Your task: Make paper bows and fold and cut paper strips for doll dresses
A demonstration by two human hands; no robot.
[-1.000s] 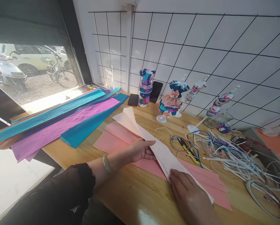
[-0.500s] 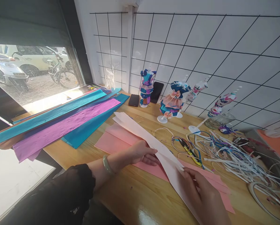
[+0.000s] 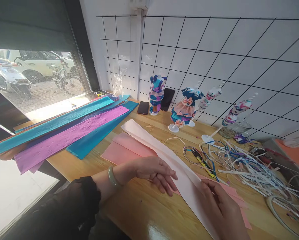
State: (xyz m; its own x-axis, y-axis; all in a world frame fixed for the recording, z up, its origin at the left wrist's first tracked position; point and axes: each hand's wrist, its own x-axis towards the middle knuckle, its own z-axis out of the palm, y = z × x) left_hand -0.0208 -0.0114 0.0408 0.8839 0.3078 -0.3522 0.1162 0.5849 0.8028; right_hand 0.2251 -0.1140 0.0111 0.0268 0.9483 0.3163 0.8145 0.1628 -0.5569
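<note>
The right hand (image 3: 221, 208) is closing on the near end of one long pale paper strip (image 3: 149, 140), with the thumb lying on top and the paper running under the palm. The left hand (image 3: 155, 172) is lying open and flat, gripping nothing. Its spread fingers are pressing on the strip's left edge, just beyond the right hand's hold, and one green bangle (image 3: 111, 176) is sitting on its wrist.

The strip is stretching away from the grip toward the wall. It is resting on pink paper (image 3: 121, 150), whose layers cannot be counted.

Far to the left of both hands, two teal crepe lengths (image 3: 51, 125) and one purple crepe length (image 3: 69, 137) are lying side by side. Beyond the strip's far end, two dark phones (image 3: 142, 107) are sitting by the wall, one flat and one leaning. Four paper-dressed figurines (image 3: 185, 106) are standing in a row there. Just right of the strip, one yellow-handled cutter (image 3: 201, 159) is lying beside one tangle of white and blue ribbon offcuts (image 3: 246, 165).
</note>
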